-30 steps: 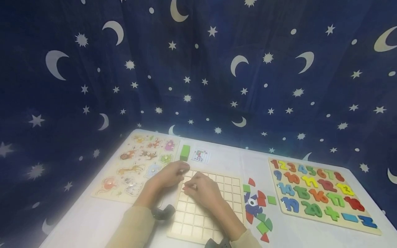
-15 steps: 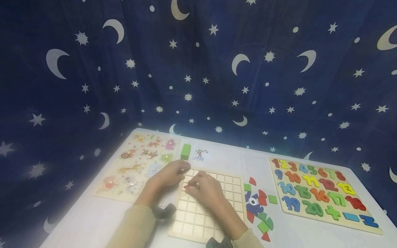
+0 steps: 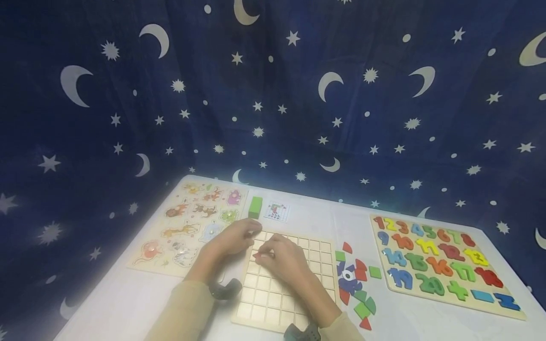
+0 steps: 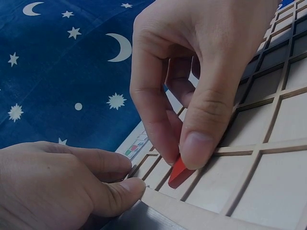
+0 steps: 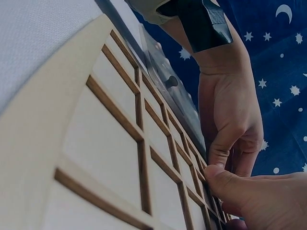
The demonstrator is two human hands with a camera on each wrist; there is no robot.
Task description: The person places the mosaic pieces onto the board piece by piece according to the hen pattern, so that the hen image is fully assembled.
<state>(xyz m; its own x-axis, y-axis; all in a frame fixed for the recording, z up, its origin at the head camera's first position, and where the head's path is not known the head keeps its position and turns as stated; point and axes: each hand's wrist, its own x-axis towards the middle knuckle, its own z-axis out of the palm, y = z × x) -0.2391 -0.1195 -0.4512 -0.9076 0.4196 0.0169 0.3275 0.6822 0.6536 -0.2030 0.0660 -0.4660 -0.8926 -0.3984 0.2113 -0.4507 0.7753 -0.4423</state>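
Little moved: your right hand (image 3: 282, 258) pinches the red piece (image 4: 178, 175), your left hand (image 3: 232, 238) grips the board (image 3: 261, 297), likely steadying it

In the head view, the right hand (image 3: 279, 258) and its forearm (image 3: 317, 299) hide part of the middle and near right of the grid board (image 3: 261, 298), the left hand (image 3: 232, 239) partly covers its far left corner, and the print on the small card (image 3: 276, 211) is too small to tell. In the left wrist view, the top of the red piece (image 4: 179, 175) is hidden by the right hand's fingertips (image 4: 197, 144), and the left hand is cut off at the left edge. Both sleeves (image 3: 181, 310) and the near side of the surface (image 3: 102, 303) run out of the head view at its lower edge.
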